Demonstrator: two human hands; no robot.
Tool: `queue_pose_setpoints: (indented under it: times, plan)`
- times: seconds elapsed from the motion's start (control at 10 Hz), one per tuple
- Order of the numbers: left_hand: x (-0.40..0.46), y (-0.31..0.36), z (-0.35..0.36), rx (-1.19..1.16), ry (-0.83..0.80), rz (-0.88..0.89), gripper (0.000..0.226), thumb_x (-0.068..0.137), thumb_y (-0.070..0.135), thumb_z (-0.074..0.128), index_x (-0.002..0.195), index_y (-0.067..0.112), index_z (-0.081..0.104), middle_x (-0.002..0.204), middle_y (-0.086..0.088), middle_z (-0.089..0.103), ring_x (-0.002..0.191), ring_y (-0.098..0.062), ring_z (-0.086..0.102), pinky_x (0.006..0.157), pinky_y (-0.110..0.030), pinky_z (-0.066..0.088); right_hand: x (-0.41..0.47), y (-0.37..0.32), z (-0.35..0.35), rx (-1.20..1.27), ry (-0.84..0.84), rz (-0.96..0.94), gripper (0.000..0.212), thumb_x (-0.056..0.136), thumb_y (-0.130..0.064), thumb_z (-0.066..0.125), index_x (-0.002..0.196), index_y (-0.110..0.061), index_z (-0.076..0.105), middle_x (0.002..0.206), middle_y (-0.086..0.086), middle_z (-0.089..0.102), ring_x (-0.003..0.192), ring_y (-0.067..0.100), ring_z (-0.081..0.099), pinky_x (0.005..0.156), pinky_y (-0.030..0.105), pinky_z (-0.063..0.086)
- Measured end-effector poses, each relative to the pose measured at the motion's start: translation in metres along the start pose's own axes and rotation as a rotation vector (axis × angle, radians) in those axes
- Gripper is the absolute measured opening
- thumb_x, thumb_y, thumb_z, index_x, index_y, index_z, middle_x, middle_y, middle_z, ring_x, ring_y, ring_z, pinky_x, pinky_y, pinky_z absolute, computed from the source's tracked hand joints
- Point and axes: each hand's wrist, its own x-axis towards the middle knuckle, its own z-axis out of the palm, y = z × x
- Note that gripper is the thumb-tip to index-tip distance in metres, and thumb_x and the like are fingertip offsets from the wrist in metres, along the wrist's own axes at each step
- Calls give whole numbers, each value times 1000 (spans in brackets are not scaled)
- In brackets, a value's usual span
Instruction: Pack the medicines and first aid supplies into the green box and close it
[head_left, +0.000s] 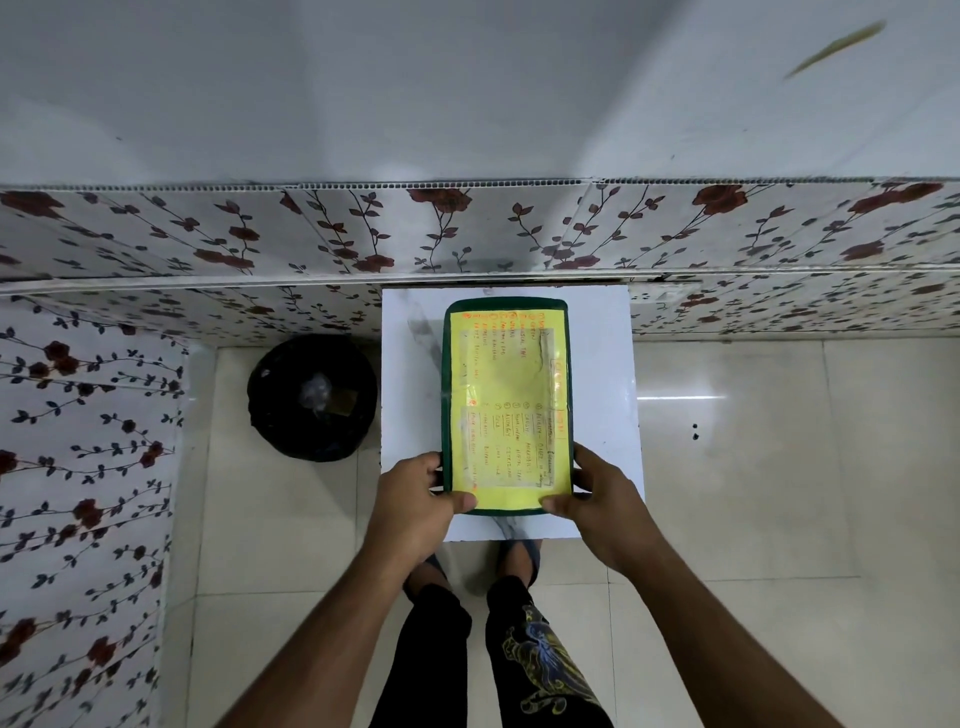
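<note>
Green box (506, 306) lies centred on the white worktop (602, 364), lid down, no supplies visible outside it; left hand (415, 499) and right hand (605, 499) clasp its near corners, so packing appears complete.

The green box (507, 405) lies flat on the white tabletop (410, 415), lid shut, its long side running away from the person. A yellow sheet covers nearly the whole lid, leaving only a dark green rim, and carries handwritten lists in orange and dark ink (too small to read).
</note>
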Motion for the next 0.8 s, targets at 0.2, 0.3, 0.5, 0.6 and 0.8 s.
queue_pose_setpoints:
  times: [0.2,0.3,0.5,0.6,0.8]
  plan:
    - [-5,6,-3,-11,-65,34,48,74,9,79,118,25,65,104,10,68,97,-9,62,81,-19,47,0,-3,-6,-13,2,4,73,83,-8,73,145,-29,40,127,-9,62,116,14,58,70,10,50]
    - [-6,7,-5,-25,-87,57,55,77,8,76,125,29,59,109,11,66,102,-8,58,83,-19,43,-1,-7,-5,-37,0,-16,73,84,-8,71,146,-29,38,129,-9,60,118,14,57,77,15,50]
    - [-3,6,-1,-39,-69,56,53,78,9,75,126,28,59,111,8,66,103,-10,58,91,-27,48,-3,-9,-5,-45,20,-19,68,87,-8,67,145,-29,39,132,-8,60,123,17,55,98,36,50]
    - [-5,5,1,-41,-102,31,54,77,16,78,126,27,59,112,5,66,109,-15,60,97,-38,51,-8,-12,-11,-99,4,-21,68,87,-10,67,146,-29,37,136,-2,58,125,20,55,100,39,50]
    - [-43,37,-30,107,-4,54,82,78,50,71,147,23,37,133,-2,58,114,-16,56,96,-35,47,-54,-71,-41,-425,392,-266,62,92,-34,60,149,-29,35,150,-5,44,131,18,47,99,35,44]
